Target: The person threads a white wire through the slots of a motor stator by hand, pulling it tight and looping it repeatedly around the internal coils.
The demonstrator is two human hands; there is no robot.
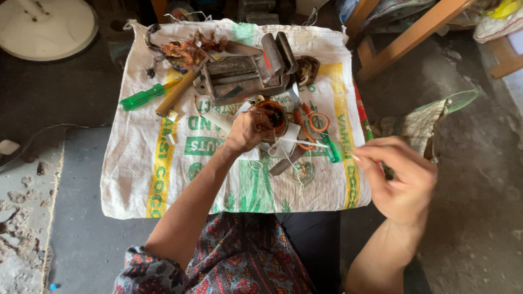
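holding copper coil (271, 115) in left hand (246, 130) grip, right hand (400, 182) pinching white thread (305, 142)

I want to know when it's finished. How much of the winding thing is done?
Done, it seems: old copper wire lies pulled out in a tangled heap beside the metal vise. In hand: the left hand grips the round copper-wound coil, while the right hand pulls a white thread taut from it. Left: I cannot tell how much tying remains. Scissors and screwdrivers lie unused on the sack.
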